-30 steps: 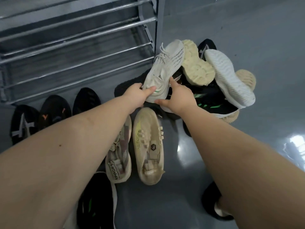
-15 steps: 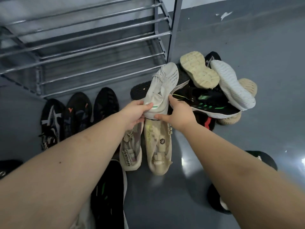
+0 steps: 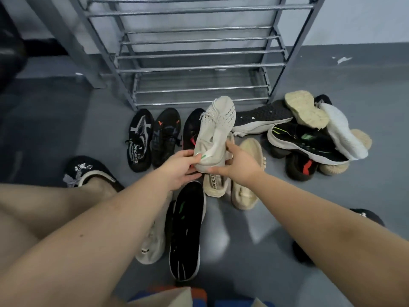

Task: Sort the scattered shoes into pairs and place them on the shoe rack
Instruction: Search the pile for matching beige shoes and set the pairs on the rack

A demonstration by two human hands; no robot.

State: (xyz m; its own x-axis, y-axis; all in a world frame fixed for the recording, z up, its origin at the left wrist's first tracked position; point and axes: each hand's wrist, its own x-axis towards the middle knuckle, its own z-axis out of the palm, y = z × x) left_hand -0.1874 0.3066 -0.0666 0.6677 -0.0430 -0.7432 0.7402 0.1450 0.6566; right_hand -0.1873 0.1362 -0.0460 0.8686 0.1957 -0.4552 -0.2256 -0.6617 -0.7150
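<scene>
nearest floor: a black slip-on shoe with a white sole edge and a small green mark (image 3: 187, 231) is laid lengthwise on the glossy grey floor (image 3: 254, 251), just beside a pale cream shoe (image 3: 152, 244) that is partly hidden under the left forearm.
left hand: the left hand (image 3: 179, 171) is curled round the heel of an off-white knit lace-up sneaker with a green heel tab (image 3: 215, 131), the thumb laid on the heel's upper edge.
right hand: the right hand (image 3: 240, 166) grips the same heel from the other side, thumb up against the collar and fingers wrapped underneath.
held sneaker: it is held off the floor, toe pointed away toward the rack (heel lowest, toe tilted up).
under the hands: a beige knit shoe with a lettered heel strap (image 3: 215, 185) and a tan strapped shoe (image 3: 246, 173) are lying side by side, touching.
left row: three black shoes are lined up toes toward the rack: one with white markings (image 3: 139, 140), one with orange marks (image 3: 166, 136), one with a red accent (image 3: 192, 129), the last partly covered by the held sneaker.
right heap: a black trainer with green stripes and a white sole (image 3: 305, 142) is piled with upturned cream (image 3: 305, 108) and white soles (image 3: 343, 134).
farthest: a grey metal shoe rack with bar shelves (image 3: 199, 67) stands against the wall, its visible shelves bare.
</scene>
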